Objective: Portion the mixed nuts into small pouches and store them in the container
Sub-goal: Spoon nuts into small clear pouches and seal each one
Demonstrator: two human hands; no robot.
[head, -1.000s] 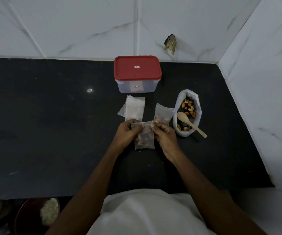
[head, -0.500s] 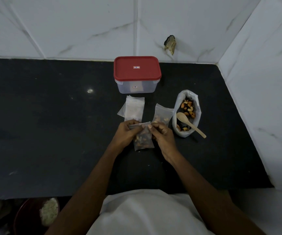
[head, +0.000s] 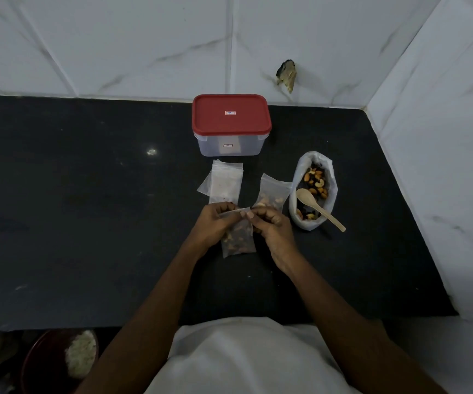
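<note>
Fingertips of the left hand (head: 215, 223) and right hand (head: 272, 231) pinch shut on the nut-filled pouch (head: 238, 240), near the red-lidded container (head: 231, 125) on the countertop (head: 87, 223), whose left side lies bare; the nut bag (head: 315, 189) sits to the container's right.

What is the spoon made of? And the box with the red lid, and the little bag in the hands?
The spoon looks like pale wood with a matte finish, though it might be tan plastic. The box seems to be cloudy see-through plastic, and its red lid is smooth, opaque plastic. The little bag is thin clear plastic film: it crinkles, and the nuts show through it.
</note>
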